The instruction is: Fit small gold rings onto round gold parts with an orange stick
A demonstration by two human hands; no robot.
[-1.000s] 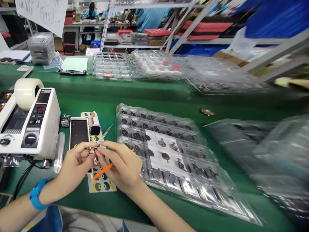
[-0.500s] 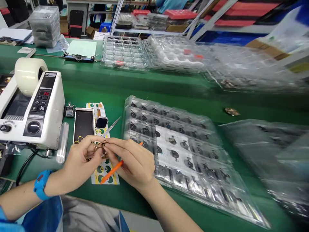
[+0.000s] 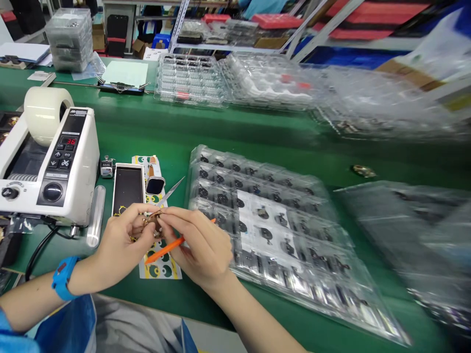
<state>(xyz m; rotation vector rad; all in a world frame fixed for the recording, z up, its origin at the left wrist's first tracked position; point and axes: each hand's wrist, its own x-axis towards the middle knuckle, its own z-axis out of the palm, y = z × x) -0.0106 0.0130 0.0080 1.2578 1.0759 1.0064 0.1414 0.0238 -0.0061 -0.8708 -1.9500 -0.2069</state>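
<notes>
My left hand (image 3: 123, 242), with a blue band at the wrist, is closed on a small copper-coloured part (image 3: 154, 223), partly hidden by the fingers. My right hand (image 3: 204, 247) pinches at the same part with thumb and forefinger. An orange pointed stick (image 3: 164, 251) also lies in the right hand, its tip slanting down to the left. Under both hands is a white sheet (image 3: 172, 270) with yellow and dark green sticker shapes. Just beyond them lie a black-lined white tray (image 3: 128, 184), a dark rounded-square piece (image 3: 155, 185) and a pointed metal blade (image 3: 172, 190).
A tape dispenser (image 3: 83, 162) stands on the left, with a tally counter (image 3: 106, 167) and clear tube (image 3: 96, 215) beside it. A clear blister tray (image 3: 294, 289) of dark round parts covers the right middle. Another small metallic part (image 3: 363, 171) lies near a plastic bag (image 3: 405, 230).
The orange stick has shifted slightly up and left with my right hand, which has turned a little. Both hands stay on the copper-coloured part, more of whose face now shows.
</notes>
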